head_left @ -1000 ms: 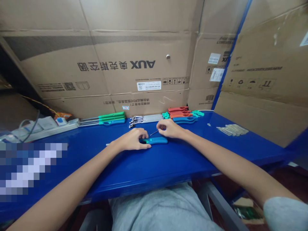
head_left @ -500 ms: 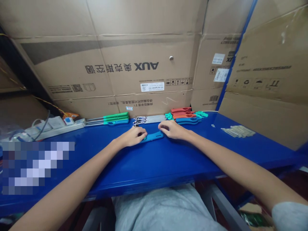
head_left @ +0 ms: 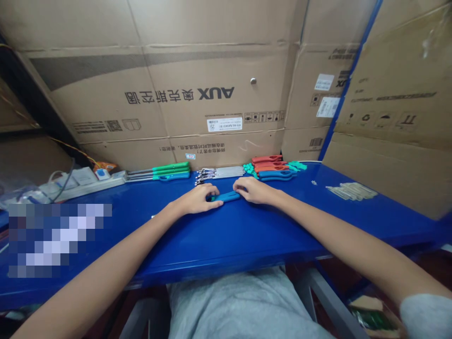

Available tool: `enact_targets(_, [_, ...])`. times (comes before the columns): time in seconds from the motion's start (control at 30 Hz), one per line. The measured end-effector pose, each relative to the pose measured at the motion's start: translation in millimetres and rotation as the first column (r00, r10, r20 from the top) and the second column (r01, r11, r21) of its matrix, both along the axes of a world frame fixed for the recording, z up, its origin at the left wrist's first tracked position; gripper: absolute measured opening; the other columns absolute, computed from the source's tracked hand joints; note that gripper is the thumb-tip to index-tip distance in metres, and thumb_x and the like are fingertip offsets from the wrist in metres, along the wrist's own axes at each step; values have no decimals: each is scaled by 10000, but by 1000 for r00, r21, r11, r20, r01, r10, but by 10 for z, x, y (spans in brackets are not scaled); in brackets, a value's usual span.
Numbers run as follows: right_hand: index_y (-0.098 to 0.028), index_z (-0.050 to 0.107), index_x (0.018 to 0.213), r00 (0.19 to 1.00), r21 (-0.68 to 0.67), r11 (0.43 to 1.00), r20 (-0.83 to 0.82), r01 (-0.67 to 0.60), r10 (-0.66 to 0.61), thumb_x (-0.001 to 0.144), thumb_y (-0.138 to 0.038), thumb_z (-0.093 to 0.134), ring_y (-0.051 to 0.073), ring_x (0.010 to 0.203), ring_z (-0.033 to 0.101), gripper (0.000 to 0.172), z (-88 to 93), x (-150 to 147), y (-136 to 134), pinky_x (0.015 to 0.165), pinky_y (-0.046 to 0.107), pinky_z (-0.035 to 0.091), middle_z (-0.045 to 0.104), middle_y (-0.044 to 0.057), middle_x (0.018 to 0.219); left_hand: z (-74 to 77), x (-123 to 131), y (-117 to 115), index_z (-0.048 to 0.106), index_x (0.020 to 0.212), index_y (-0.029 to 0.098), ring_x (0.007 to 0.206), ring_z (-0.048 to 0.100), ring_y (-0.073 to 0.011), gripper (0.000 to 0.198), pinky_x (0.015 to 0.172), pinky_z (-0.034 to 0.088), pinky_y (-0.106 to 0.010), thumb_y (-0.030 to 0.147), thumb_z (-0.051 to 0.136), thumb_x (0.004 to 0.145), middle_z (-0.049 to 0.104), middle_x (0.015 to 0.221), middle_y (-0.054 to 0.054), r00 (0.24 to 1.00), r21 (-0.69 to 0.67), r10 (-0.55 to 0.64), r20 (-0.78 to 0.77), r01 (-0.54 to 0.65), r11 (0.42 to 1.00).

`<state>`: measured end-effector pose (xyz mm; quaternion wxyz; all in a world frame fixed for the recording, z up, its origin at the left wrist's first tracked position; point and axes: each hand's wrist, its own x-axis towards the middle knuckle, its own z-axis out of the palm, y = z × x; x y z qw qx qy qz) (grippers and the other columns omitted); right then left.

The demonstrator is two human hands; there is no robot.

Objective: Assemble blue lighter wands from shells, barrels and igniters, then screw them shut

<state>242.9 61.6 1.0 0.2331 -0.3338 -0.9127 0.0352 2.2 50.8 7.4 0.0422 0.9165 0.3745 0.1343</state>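
A blue plastic lighter handle [head_left: 229, 196] lies low over the blue table, between my two hands. My left hand [head_left: 200, 199] is closed on its left end, the thumb stretched along the near side and the fingers curled over the top. A small green bit shows under those fingers. My right hand [head_left: 253, 190] is closed in a pinch at the right end of the handle; whatever sits between its fingertips is hidden. Just behind the hands lies a row of metal lighter rods [head_left: 226, 173] with black and white wires.
Red, orange and blue handle shells [head_left: 271, 168] are stacked behind my right hand. Long-stemmed lighters [head_left: 171, 170] lie back left, beside a white power strip [head_left: 95, 186]. Clear-looking sticks [head_left: 352, 191] lie at right. Cardboard panels [head_left: 183, 70] wall the back of the blue table [head_left: 226, 240].
My left thumb has straightened along the handle, and the handle's slotted face has turned partly out of sight. My right hand stays near the right end. The view has shifted slightly.
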Motion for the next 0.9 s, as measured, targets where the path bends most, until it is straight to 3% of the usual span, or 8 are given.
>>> enact_targets(0.37, [-129,645,861,997,33,998,64,43,-45,847,-51,514,176,790,566,153,14,12,1,728,266,394,672,90,869,5,6,6,639,973,173,817,590,-202,409,735,446,-302,547,522,854,641,940,-68,1000,-13,20,-12,-20,1000])
enact_targets(0.9, [-128,669,883,999,10,1000,47,-21,21,781,2,525,148,759,557,219,22,-5,-18,725,245,412,672,67,853,-13,1,12,641,991,165,834,599,-209,413,749,453,-308,537,525,855,647,941,-72,1000,4,9,-16,-9,1000])
